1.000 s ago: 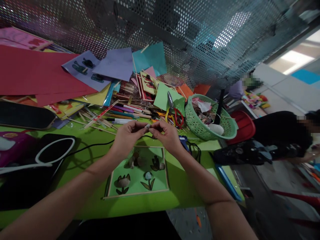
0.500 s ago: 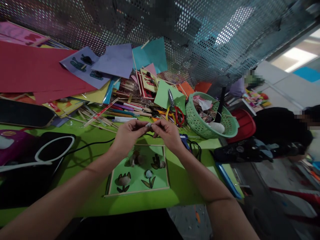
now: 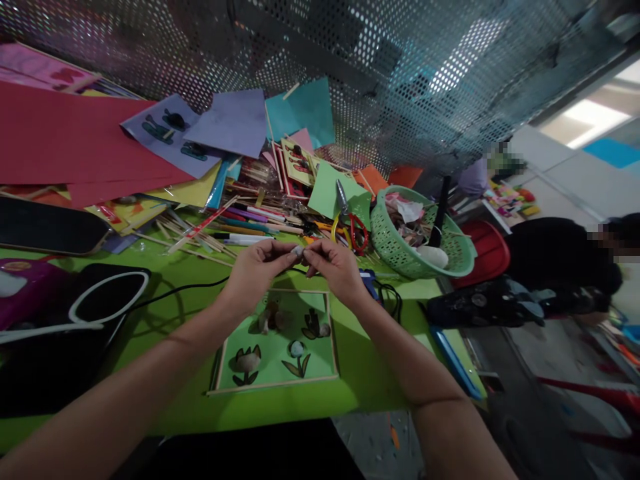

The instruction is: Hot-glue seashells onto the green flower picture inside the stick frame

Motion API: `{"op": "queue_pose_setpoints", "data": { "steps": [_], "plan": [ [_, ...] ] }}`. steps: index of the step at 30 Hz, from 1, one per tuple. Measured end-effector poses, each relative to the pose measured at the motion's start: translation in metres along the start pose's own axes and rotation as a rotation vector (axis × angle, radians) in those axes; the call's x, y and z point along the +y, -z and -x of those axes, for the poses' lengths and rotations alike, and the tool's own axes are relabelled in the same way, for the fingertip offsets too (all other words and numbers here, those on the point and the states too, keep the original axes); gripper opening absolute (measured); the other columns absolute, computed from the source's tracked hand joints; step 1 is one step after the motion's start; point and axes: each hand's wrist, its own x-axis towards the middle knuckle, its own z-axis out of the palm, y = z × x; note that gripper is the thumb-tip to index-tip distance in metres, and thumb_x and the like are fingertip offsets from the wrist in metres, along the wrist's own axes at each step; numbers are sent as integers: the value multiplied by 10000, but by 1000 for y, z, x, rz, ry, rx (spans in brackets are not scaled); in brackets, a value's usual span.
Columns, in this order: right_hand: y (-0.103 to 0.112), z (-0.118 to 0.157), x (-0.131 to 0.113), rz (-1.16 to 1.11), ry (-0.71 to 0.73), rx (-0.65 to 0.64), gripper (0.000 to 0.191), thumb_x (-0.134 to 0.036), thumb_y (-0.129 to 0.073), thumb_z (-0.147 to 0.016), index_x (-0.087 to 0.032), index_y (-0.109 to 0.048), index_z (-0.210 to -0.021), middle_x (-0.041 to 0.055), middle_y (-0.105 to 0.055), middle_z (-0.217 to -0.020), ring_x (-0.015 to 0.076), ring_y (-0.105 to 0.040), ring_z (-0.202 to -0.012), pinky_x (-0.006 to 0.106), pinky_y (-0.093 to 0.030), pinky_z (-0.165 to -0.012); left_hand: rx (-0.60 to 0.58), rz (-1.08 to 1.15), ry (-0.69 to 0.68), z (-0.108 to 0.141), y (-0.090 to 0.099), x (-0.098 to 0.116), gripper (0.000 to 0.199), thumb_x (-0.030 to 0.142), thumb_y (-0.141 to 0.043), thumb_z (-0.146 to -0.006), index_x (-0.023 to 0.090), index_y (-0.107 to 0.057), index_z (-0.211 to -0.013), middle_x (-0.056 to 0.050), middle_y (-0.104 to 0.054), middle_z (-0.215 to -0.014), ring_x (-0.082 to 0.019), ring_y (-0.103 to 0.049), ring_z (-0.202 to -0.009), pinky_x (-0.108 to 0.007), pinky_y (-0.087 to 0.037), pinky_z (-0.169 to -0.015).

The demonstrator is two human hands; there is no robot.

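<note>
We had a small pale piece [image 3: 299, 251] near the middle of the frame, pinched between the fingertips of our left hand [image 3: 257, 270] and our right hand [image 3: 336, 270]. Just below it lay a green card [image 3: 273, 353], edged with thin pale strips and bearing dark-outlined shapes with stone-like lumps; our hands hid part of its upper edge. A black cord [image 3: 195, 287] crossed the green table [image 3: 190, 403] from the left and passed behind our fingers, and a blue tool [image 3: 369, 283] sat partly hidden behind our right wrist. Above our hands we saw pens [image 3: 255, 215] and loose sticks [image 3: 207, 227], with a metal tool [image 3: 342, 198] just to the right. A green basket [image 3: 390, 243] of scraps stood right of centre, while red paper [image 3: 85, 140] and a purple sheet [image 3: 230, 123] filled the upper left. At the right edge was another person [image 3: 555, 260] in dark clothes.

Our forearms rose from the bottom of the frame and converged, thumbs and forefingers bent inward, both hands closed on the piece. Compared with one second earlier, our hands had kept almost the same place, and the surroundings sat a touch higher in the frame.
</note>
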Motion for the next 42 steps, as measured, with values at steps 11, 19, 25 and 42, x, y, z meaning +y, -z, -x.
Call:
{"op": "queue_pose_setpoints", "data": {
  "steps": [11,19,25,42],
  "plan": [
    [1,2,1,87,31,-14,146,-346,-648,-898,-204,-668,-872,-20,-654,-725,122,-638,-588,252,-511,-579,-28,-30,1,-1,2,-3,382,385,-945,-609,168,-792,-884,-61,-782,-874,-171,-698,-801,-324,-577,-843],
    [2,-2,-9,16,91,35,142,-343,-673,-898,-203,-669,-877,-15,-662,-768,118,-639,-621,249,-513,-606,-33,58,68,0,1,6,359,344,-935,-632,167,-795,-911,-54,-784,-899,-141,-696,-789,-279,-577,-822],
    [1,0,-9,184,177,79,173,-362,-736,-874,-196,-697,-906,7,-706,-818,138,-646,-724,255,-500,-667,-55,60,50,1,1,4,351,359,-926,-649,178,-801,-922,-27,-784,-867,-129,-698,-786,-260,-575,-828],
    [9,0,-14,466,270,32,103,-265,-716,-904,-189,-695,-837,-3,-692,-748,138,-599,-690,248,-401,-642,-23,-79,14,-1,1,4,409,430,-946,-589,189,-818,-894,-43,-799,-879,-162,-719,-815,-306,-589,-874]
  ]
}}
